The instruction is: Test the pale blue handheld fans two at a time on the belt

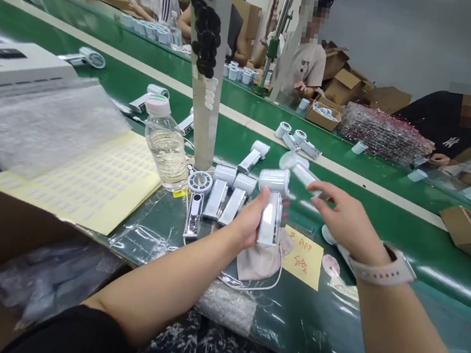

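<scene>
My left hand (250, 220) is closed around the handle of a white handheld fan (272, 207), held upright over the green table. My right hand (343, 217) reaches out to the right of it, fingers pinched on a second white fan (299, 170) that is blurred by motion. A pale watch band sits on my right wrist. Three more white fans (221, 192) lie side by side just left of my left hand. A grey cloth pouch (259, 261) with a white cord lies below the held fan.
A water bottle (166, 145) stands beside a yellow label sheet (91, 183). A grey post (207, 80) carries black and white discs. A yellow note (303, 259) lies on the table. More fans lie on the green conveyor (348, 174). Several people sit opposite among cardboard boxes (468, 236).
</scene>
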Tool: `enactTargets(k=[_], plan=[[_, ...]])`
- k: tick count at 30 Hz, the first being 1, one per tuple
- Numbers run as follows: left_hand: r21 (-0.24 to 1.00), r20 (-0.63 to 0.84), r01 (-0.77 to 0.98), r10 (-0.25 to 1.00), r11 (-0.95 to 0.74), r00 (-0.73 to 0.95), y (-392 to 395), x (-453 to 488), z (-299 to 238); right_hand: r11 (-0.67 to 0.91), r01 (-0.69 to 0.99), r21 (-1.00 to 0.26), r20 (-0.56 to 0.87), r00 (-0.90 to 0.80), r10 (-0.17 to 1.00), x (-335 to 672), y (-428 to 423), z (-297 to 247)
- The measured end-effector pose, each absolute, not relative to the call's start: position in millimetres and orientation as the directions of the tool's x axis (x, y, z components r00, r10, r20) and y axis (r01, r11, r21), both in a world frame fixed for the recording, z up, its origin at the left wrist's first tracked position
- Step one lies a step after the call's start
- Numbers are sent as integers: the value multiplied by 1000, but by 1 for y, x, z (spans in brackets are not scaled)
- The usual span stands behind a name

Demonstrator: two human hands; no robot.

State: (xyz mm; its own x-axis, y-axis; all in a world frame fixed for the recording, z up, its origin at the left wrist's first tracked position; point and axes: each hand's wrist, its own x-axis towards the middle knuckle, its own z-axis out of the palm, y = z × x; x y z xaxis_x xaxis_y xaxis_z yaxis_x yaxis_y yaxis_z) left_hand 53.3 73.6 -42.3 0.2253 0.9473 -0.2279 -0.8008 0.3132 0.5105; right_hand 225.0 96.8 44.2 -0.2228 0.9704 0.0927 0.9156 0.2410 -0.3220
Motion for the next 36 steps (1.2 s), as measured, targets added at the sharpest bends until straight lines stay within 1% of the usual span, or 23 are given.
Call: enactTargets(k=[2,3,5,6,8,10,12,15,17,20,22,24,26,28,30,33,36], plan=[[476,-247,-814,939,332,238,75,52,-39,408,841,-355,174,-369,913,222,65,40],[462,-256,-819,935,340,244,75,51,-37,463,807,-366,198,-419,886,220,51,36],[443,-277,-817,923,368,266,75,50,-35,474,768,-430,176,-444,879,218,29,26],[445,-284,-809,917,384,279,75,50,-34,426,768,-478,143,-410,901,217,22,20],[469,-290,-786,911,404,295,75,49,-34,255,805,-536,40,-277,960,214,15,6],[492,-296,-767,907,413,299,74,48,-33,90,855,-511,-49,-134,990,208,16,-11],[502,-288,-765,912,404,293,73,47,-33,1,890,-455,-87,-45,995,201,20,-28],[514,-247,-782,934,353,259,73,46,-33,-42,909,-414,-120,-8,993,192,26,-45],[514,-228,-792,943,328,242,72,46,-33,-44,905,-423,-137,-16,990,190,26,-48],[504,-223,-797,942,333,252,72,45,-33,-45,876,-481,-153,-33,988,191,26,-48],[498,-213,-797,939,341,269,72,44,-33,-60,838,-543,-159,-32,987,194,26,-48],[499,-189,-798,941,338,281,73,44,-34,-89,772,-629,-174,-28,984,200,28,-49],[504,-160,-804,949,316,273,73,43,-35,-131,664,-736,-213,-43,976,208,29,-50],[509,-138,-806,953,301,269,73,43,-36,-177,517,-837,-253,-81,964,216,27,-49],[510,-129,-803,951,307,282,73,43,-37,-208,359,-910,-267,-122,956,222,24,-48],[518,-135,-786,939,338,316,73,44,-38,-225,167,-960,-254,-173,952,221,14,-45],[527,-164,-775,937,349,310,73,45,-39,-233,52,-971,-239,-219,946,208,2,-44]])
